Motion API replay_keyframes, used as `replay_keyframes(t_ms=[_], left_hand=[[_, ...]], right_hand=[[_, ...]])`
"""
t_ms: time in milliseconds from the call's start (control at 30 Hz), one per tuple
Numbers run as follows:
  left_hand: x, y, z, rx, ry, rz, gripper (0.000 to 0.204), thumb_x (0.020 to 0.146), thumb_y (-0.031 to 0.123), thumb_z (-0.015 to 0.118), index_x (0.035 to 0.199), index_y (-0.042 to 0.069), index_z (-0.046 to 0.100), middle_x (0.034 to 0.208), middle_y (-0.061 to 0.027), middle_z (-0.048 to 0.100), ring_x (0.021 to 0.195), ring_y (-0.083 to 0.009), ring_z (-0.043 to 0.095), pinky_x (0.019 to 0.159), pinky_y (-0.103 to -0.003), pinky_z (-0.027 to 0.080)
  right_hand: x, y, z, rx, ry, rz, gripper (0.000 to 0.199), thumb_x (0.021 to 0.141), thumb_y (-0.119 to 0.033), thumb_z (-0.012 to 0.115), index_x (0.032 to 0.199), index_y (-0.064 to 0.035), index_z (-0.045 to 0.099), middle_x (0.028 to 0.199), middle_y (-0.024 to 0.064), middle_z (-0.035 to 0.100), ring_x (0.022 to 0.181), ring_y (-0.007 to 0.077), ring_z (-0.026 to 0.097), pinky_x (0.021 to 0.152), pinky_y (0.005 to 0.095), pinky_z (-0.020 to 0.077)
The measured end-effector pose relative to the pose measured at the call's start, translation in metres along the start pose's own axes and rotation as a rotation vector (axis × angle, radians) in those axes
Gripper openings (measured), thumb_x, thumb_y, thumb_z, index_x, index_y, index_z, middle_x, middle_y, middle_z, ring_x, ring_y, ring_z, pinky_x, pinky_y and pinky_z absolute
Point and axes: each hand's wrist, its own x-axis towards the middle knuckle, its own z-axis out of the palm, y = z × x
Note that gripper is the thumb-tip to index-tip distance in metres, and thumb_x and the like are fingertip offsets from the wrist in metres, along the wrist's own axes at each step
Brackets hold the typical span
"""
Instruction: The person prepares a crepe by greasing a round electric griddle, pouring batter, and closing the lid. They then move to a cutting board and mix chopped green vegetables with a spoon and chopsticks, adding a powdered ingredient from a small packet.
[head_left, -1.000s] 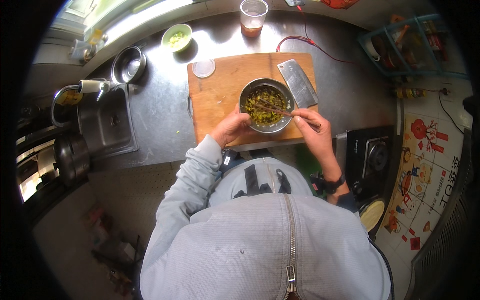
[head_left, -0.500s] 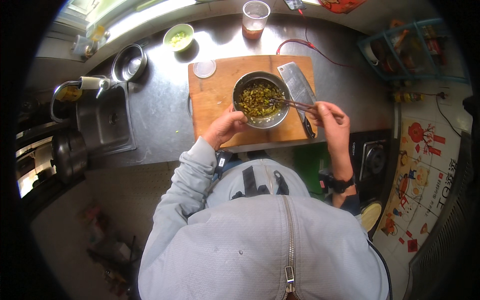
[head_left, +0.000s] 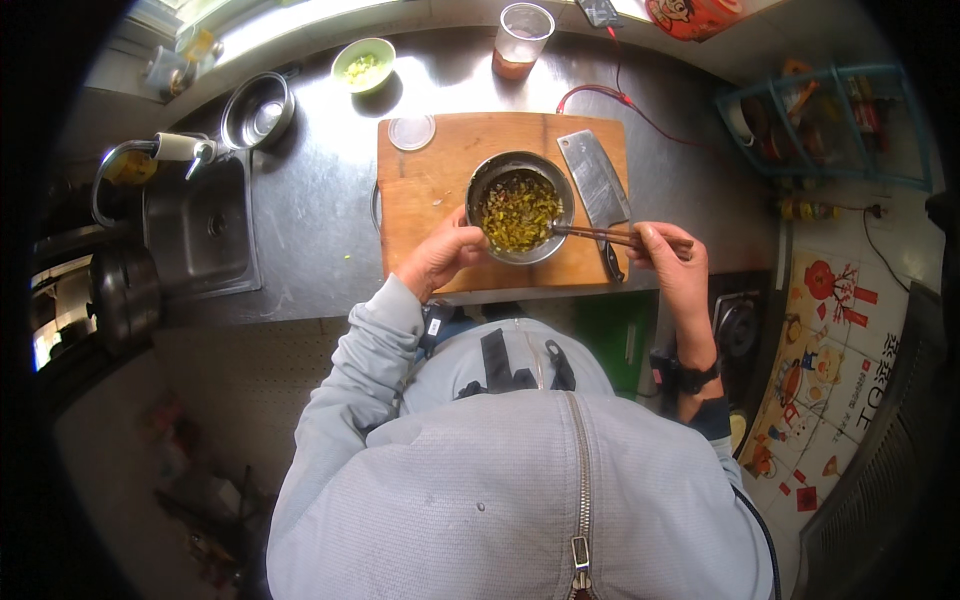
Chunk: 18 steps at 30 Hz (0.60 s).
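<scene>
A round metal bowl [head_left: 566, 190] rests over the wooden cutting board [head_left: 420, 190], holding a chopped yellow-green and brown mixture [head_left: 518, 212]. My left hand [head_left: 445, 250] grips the bowl's left rim, thumb at the near side. In my right hand [head_left: 672, 250] is a pair of dark chopsticks [head_left: 600, 234], pinched near their back ends, with the tips in the mixture at the bowl's right side. Beneath the chopsticks lies a cleaver [head_left: 594, 178], its blade on the board and its black handle toward me.
At the board's upper left corner lies a clear round lid [head_left: 411, 132]. Behind stand a green bowl [head_left: 364, 68] of chopped pieces and a clear plastic cup [head_left: 522, 40]. A metal pan [head_left: 258, 112] sits by the sink [head_left: 200, 275] at left. A red cable [head_left: 640, 105] crosses the counter.
The chopsticks have swung lower and flatter, my right hand moving slightly nearer me. The mixture has shifted toward the near side of the bowl, which seems tilted differently. My left hand keeps its grip.
</scene>
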Motion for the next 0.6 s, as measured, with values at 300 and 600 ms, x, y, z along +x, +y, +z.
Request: replay_keyframes(t_ms=[300, 600], left_hand=[[0.0031, -0.0027, -0.0016, -0.014, 0.014, -0.006, 0.059, 0.087, 0.001, 0.067, 0.144, 0.009, 0.057, 0.125, -0.0032, 0.068, 0.107, -0.0144, 0.067, 0.092, -0.037, 0.06], [0.0066, -0.0056, -0.003, -0.049, 0.005, -0.029, 0.056, 0.087, -0.001, 0.065, 0.142, 0.009, 0.057, 0.121, -0.0024, 0.068, 0.102, -0.0119, 0.066, 0.088, -0.032, 0.059]], right_hand=[[-0.0027, 0.0016, -0.0027, -0.012, 0.063, -0.057, 0.024, 0.109, -0.02, 0.073, 0.115, 0.0029, 0.079, 0.1, 0.0078, 0.081, 0.084, 0.0109, 0.075, 0.075, 0.0252, 0.0617], [0.0025, 0.0089, 0.0014, -0.002, 0.051, -0.053, 0.023, 0.11, -0.019, 0.072, 0.117, 0.0011, 0.08, 0.1, 0.0071, 0.081, 0.088, 0.0119, 0.076, 0.077, 0.0263, 0.062]])
